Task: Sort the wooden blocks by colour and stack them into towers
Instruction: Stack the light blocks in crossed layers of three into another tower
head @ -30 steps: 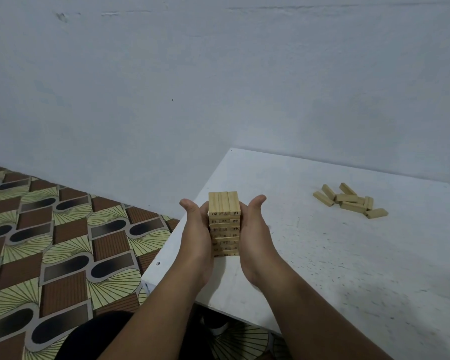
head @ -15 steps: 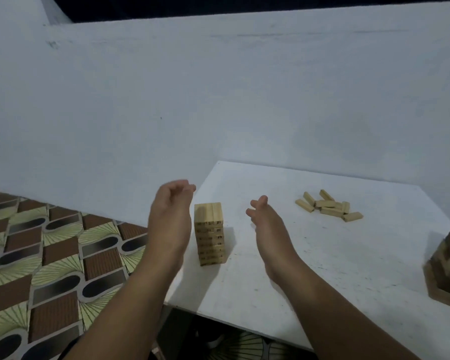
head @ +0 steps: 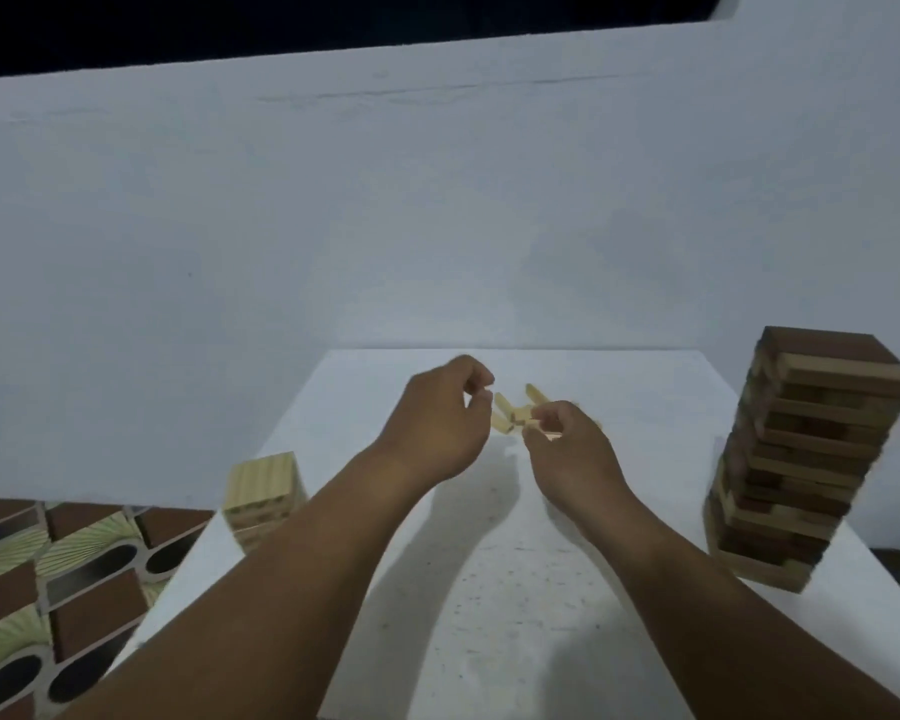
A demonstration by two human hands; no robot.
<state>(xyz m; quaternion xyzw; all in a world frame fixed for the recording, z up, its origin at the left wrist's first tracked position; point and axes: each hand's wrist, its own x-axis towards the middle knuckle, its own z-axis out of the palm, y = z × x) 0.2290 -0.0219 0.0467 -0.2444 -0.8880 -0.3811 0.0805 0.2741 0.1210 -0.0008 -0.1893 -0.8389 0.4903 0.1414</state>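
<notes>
White table (head: 489, 589), pale wall behind. Both hands over loose light blocks (head: 510, 415) at far centre: left hand (head: 440, 423) fingers curled, empty; right hand (head: 567, 449) maybe pinching one, can't tell. Risk imo: elbow clips dark tower (head: 801, 454) or light tower (head: 263, 491) near left edge.

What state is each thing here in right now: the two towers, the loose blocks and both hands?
Pale tower: upright at the table's left edge, untouched.
Dark tower: standing on the right, layers uneven, untouched.
Loose blocks: lying in a heap, partly hidden.
Left hand: curled, holding nothing.
Right hand: curled at the heap; grip unclear.
</notes>
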